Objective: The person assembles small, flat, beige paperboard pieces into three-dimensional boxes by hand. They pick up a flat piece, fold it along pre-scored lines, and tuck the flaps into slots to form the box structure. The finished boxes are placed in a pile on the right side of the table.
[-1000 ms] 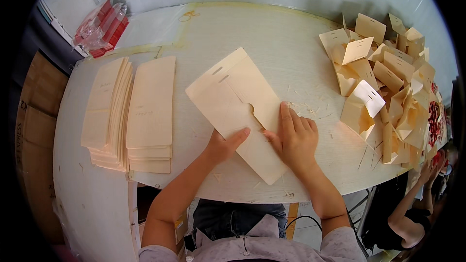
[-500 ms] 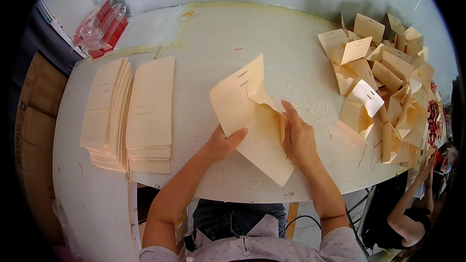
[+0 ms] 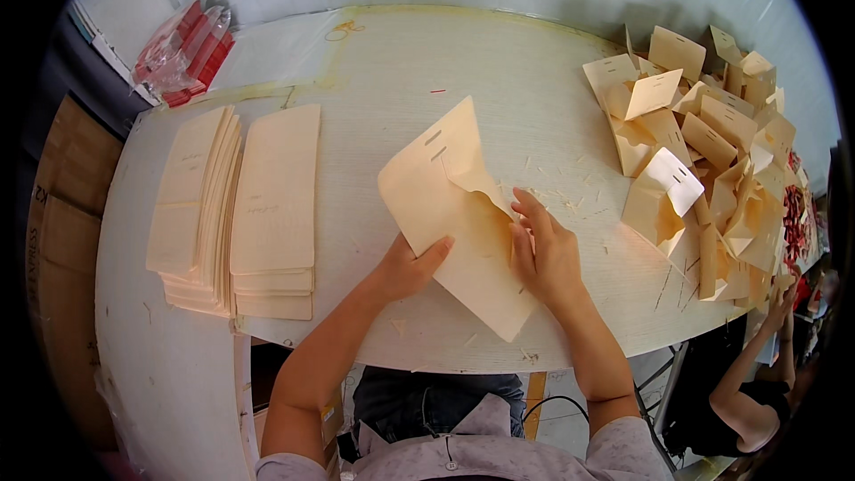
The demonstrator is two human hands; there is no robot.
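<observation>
— Where is the cream envelope?
— Over the pale table, right of two card stacks; the left hand pinches its left edge, thumb on top.
— And the right hand?
— Fingers slightly parted at its gaping side; whether they grip, I cannot tell.

From my spot, the paper sleeve looks pale cream, deepening to warm yellow inside its opening, with 2 dark dashes near its top. The left stack and right stack show that same cream, marked faintly grey; the heap runs from cream to tan. I see a whitish table with faint grain, a red bundle, a brown carton with black print, dark blue jeans and a mottled light grey shirt.
</observation>
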